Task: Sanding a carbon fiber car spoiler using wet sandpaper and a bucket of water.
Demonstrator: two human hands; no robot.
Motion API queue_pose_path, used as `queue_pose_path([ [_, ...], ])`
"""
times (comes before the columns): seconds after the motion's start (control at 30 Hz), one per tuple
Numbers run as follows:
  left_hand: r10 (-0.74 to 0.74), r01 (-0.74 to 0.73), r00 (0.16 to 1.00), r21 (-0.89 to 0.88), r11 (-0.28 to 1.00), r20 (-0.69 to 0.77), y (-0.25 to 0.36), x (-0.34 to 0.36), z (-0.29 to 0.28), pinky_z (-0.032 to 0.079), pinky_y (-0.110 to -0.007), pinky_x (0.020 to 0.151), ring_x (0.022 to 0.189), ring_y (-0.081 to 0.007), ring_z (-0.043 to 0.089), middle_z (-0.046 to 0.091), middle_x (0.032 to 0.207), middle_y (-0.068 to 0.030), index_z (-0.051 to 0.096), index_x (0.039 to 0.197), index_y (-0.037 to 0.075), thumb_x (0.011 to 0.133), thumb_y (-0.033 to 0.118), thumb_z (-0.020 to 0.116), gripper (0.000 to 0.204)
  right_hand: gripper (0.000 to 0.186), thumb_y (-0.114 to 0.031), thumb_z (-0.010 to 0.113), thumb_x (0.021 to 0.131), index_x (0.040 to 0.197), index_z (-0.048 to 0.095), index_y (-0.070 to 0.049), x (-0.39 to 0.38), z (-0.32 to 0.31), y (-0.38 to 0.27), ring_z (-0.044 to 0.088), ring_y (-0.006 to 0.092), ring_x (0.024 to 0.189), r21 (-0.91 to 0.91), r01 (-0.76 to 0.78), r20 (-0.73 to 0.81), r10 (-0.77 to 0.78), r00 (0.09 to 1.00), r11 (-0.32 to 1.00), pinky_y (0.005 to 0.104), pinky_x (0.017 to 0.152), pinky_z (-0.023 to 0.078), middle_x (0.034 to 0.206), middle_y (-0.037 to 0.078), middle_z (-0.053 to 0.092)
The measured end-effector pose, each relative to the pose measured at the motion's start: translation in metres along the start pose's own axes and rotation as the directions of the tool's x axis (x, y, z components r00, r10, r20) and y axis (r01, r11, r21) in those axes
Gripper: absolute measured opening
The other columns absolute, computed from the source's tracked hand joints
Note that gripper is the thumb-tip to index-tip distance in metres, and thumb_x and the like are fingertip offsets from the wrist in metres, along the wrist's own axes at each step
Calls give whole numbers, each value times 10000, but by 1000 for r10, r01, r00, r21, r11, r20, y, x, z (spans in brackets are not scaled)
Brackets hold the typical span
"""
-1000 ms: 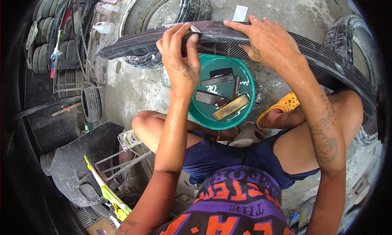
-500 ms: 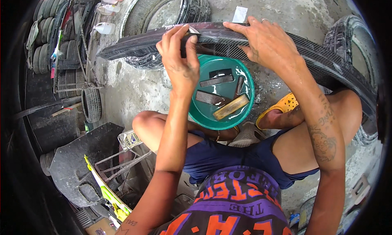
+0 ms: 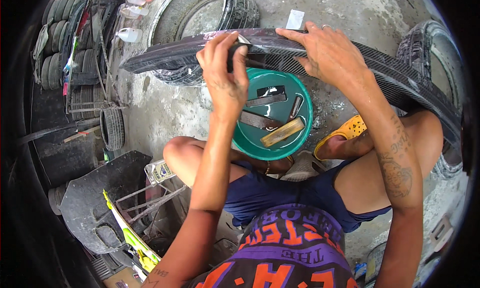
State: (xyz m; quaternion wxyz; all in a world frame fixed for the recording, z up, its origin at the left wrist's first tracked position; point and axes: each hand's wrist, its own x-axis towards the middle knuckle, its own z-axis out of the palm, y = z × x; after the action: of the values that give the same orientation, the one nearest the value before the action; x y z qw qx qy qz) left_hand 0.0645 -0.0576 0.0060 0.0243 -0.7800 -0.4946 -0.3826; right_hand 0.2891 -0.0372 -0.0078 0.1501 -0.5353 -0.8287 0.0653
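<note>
A long, curved carbon-fibre strip [image 3: 172,59], glossy black with a woven pattern, runs across in front of me, its right end beside my right knee. My left hand [image 3: 225,85] pinches a dark folded piece of sandpaper [image 3: 243,40] with a pale edge and presses it to the strip's upper face. Farther right, my right hand [image 3: 334,57] grips the strip, fingers over its far edge and thumb on the near side. Below stands a green basin [image 3: 309,108] of water, holding a yellowish block [image 3: 282,132] and several dark flat blocks [image 3: 266,99].
Tires [image 3: 242,10] lie beyond the strip, with another tire [image 3: 425,48] at right. Plastic jugs [image 3: 129,35] stand at the far left, near a rack of small tires [image 3: 52,70]. A black panel [image 3: 100,203] lies at lower left. A white paper piece [image 3: 295,19] is past the strip.
My left hand has slid slightly to the right along the strip with the sandpaper. My right hand keeps its hold in the same spot.
</note>
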Motion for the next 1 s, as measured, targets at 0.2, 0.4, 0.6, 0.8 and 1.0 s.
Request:
queue_pose_path([
  [0.2,-77,75,996,-39,996,-42,0,1,1,412,-424,977,1071,-324,617,690,1163,-151,700,1156,23,919,45,723,239,746,-206,772,886,1554,485,-373,0,-1,0,686,357,1034,19,-6,67,5,998,1000,468,907,542,1161,165,650],
  [0.4,81,-77,995,-70,995,55,1,1,1,409,-420,963,1080,-328,617,695,1166,-149,702,1162,25,932,47,700,230,748,-202,772,886,1555,484,-374,0,-3,0,687,356,1034,6,-9,80,9,997,1000,470,907,542,1152,165,650],
  [0.6,166,-165,984,-28,986,64,3,1,0,448,-417,990,1064,-340,640,700,1163,-167,714,1148,18,917,68,731,237,685,-216,776,879,1520,551,-297,-1,-3,0,720,356,1028,13,8,36,-9,999,1000,498,908,567,1170,178,698],
  [0.8,103,-101,994,-41,994,45,1,3,0,413,-417,972,1071,-341,615,693,1162,-157,695,1168,13,917,29,706,252,737,-209,775,882,1546,499,-371,1,-2,1,685,362,1037,24,-15,36,14,999,1000,483,913,545,1160,162,651],
  [1.0,-39,39,999,-8,999,-4,9,-4,-1,425,-435,989,1103,-346,597,679,1179,-157,695,1202,22,903,29,722,300,753,-204,777,879,1553,487,-373,1,-2,1,686,362,1045,19,-11,38,11,999,1000,478,906,546,1214,183,648],
])
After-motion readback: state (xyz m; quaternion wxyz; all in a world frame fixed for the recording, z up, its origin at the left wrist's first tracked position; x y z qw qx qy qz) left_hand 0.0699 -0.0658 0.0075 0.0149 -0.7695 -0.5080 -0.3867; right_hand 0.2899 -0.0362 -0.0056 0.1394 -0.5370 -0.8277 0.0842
